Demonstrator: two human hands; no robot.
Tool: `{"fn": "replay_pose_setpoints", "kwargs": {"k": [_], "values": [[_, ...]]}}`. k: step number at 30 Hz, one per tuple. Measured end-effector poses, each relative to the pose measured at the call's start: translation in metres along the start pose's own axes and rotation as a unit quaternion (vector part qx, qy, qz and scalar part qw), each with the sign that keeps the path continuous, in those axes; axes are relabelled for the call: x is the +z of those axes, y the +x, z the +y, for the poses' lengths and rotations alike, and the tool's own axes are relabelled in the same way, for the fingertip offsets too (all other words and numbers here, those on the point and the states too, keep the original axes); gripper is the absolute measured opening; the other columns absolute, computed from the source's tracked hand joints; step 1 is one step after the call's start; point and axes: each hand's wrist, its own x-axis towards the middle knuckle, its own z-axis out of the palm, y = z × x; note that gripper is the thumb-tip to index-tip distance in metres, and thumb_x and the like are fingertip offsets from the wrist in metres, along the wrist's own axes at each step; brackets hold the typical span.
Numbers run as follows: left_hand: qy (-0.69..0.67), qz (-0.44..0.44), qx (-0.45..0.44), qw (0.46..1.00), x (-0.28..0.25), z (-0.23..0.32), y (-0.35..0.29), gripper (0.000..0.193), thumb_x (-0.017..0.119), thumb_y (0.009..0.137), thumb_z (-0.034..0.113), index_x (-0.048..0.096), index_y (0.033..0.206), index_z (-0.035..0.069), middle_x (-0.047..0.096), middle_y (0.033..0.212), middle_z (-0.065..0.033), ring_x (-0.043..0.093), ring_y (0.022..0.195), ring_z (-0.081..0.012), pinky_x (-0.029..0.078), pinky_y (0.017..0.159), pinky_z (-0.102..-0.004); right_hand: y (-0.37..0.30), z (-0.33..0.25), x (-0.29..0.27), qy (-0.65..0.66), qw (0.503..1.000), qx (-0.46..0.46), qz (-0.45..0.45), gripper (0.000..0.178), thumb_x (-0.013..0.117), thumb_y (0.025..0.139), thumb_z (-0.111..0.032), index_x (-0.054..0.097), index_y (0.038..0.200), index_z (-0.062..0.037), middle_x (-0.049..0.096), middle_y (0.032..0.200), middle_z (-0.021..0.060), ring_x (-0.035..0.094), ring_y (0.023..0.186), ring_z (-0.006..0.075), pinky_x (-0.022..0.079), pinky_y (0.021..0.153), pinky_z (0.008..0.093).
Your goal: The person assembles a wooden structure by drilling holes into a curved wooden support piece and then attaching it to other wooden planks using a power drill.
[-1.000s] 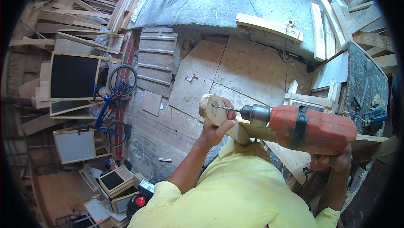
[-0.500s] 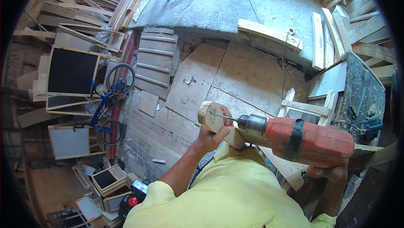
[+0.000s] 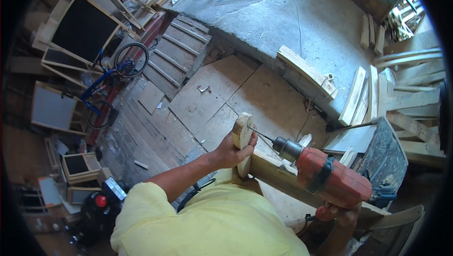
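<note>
My left hand (image 3: pixel 232 152) grips a short, thick wooden piece (image 3: pixel 242 124) with a rounded end, fingers wrapped round its edge. My right hand (image 3: pixel 343 212) is closed round the handle of a red power drill (image 3: pixel 325 173) with a band of black tape round its body. From the metal chuck (image 3: pixel 286 148) a thin drill bit (image 3: pixel 260 133) reaches to the right face of the wooden piece. Whether the tip is in the wood or only against it, I cannot tell. Below the drill runs a wooden beam (image 3: pixel 278 174), close to the lower end of the piece.
A blue bicycle (image 3: pixel 101 83) and framed panels (image 3: pixel 87 27) are on the left. Ahead, a raised concrete floor (image 3: pixel 255 20) carries a timber length (image 3: pixel 306 71). More boards (image 3: pixel 354 95) and a dark bench-like box (image 3: pixel 384 154) stand at the right.
My view has turned, so the surroundings appear tilted. The wooden piece now shows its face more edge-on, and the drill slopes more downward to the right. Both hands keep their hold.
</note>
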Motion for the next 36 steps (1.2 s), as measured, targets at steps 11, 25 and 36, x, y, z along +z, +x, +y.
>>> {"fn": "replay_pose_setpoints", "kwargs": {"k": [11, 25, 36], "values": [[0.03, 0.029, 0.006, 0.999, -0.003, -0.006, 0.006, 0.013, 0.055, 0.084, -0.001, 0.055, 0.096, 0.004, 0.053, 0.083, 0.0003, 0.052, 0.078, -0.0096, 0.046, 0.071, -0.028, 0.019, 0.013, -0.01, 0.014, 0.998, -0.011, -0.057, 0.056, 0.083, 0.073, -0.004, 0.056, 0.12, 0.0094, 0.068, 0.084, 0.0114, 0.066, 0.071, 0.0176, 0.055, 0.065, 0.0317], [0.016, 0.033, 0.001, 0.999, 0.004, 0.003, 0.006, 0.013, 0.054, 0.084, -0.003, 0.052, 0.094, 0.006, 0.05, 0.083, 0.0019, 0.049, 0.078, -0.008, 0.044, 0.07, -0.0262, 0.025, 0.008, -0.013, 0.017, 0.999, 0.003, -0.048, 0.066, 0.082, 0.07, 0.003, 0.051, 0.127, 0.0105, 0.069, 0.096, 0.016, 0.067, 0.075, 0.0195, 0.056, 0.067, 0.0333], [-0.003, 0.035, -0.004, 0.999, 0.008, 0.005, 0.013, 0.019, 0.054, 0.083, -0.004, 0.049, 0.097, 0.007, 0.048, 0.085, 0.002, 0.048, 0.078, -0.0074, 0.043, 0.069, -0.0245, 0.022, 0.016, -0.027, -0.031, 0.998, 0.004, -0.057, 0.071, 0.083, 0.067, 0.003, 0.051, 0.13, 0.0071, 0.068, 0.109, 0.0164, 0.068, 0.09, 0.0236, 0.058, 0.075, 0.0348]]}}
